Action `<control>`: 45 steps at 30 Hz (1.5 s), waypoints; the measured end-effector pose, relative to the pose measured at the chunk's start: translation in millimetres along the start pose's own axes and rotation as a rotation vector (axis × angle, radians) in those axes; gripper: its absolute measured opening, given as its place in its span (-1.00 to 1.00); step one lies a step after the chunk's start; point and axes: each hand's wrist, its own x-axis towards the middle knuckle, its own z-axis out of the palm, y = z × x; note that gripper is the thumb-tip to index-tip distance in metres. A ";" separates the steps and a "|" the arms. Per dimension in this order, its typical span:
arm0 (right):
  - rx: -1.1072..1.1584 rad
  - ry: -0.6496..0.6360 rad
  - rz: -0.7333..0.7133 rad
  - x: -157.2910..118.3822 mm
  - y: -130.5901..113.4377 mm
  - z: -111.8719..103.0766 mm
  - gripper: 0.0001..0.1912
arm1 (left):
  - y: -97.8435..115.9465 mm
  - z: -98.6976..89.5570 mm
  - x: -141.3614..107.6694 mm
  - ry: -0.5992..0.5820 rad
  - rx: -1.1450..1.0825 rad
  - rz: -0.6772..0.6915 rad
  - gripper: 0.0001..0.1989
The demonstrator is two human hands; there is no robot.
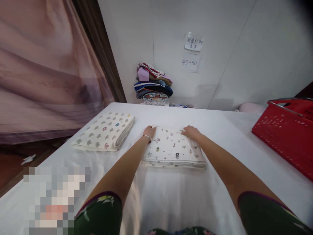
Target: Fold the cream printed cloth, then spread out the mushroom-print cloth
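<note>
A folded white cloth (171, 143) with small green, grey and brown plant prints lies flat on the white-covered table in front of me. My left hand (149, 131), with a bracelet at the wrist, closes on its far left corner. At the far right corner, my right hand (192, 133) pinches the fabric between thumb and fingers. Layered folds show along the near edge of this cloth. To the left rests a second folded cloth (105, 130), cream with grey, red and blue printed motifs, which neither hand touches.
A red plastic basket (286, 133) with a metal handle stands at the right. Behind the far table edge rises a pile of folded fabrics (154, 85) against the wall. A pink curtain (49, 65) hangs at the left. Handwritten paper notes (192, 54) are on the wall.
</note>
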 end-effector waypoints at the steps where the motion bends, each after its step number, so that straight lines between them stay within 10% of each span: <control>1: 0.003 0.008 -0.007 0.9 0.3 5.4 -0.58 | -1.2 -2.4 0.0 -0.009 -0.002 -0.010 -0.64; 8: 0.080 0.169 -0.015 -29.3 13.1 22.2 -0.44 | -15.7 -29.1 -32.1 -0.133 -0.078 -0.089 -0.64; 16: 0.733 0.278 0.303 -120.0 10.6 60.2 -0.29 | -59.8 -37.9 -108.2 -0.060 -0.039 0.044 -0.68; 20: 1.028 0.259 0.372 -151.1 1.2 64.7 -0.18 | -58.3 -40.1 -114.4 -0.130 -0.184 -0.171 -0.60; 28: 1.274 0.020 0.599 -143.5 1.3 33.8 -0.16 | -35.4 -39.2 -114.0 -0.353 -0.454 -0.416 -0.76; 32: 1.354 -0.080 0.546 -138.2 4.1 23.5 -0.52 | -35.0 -38.5 -115.6 -0.388 -0.493 -0.448 -0.76; 45: 1.331 -0.180 0.550 -128.6 15.3 39.5 -0.69 | -39.6 -42.2 -119.2 -0.411 -0.686 -0.481 -0.87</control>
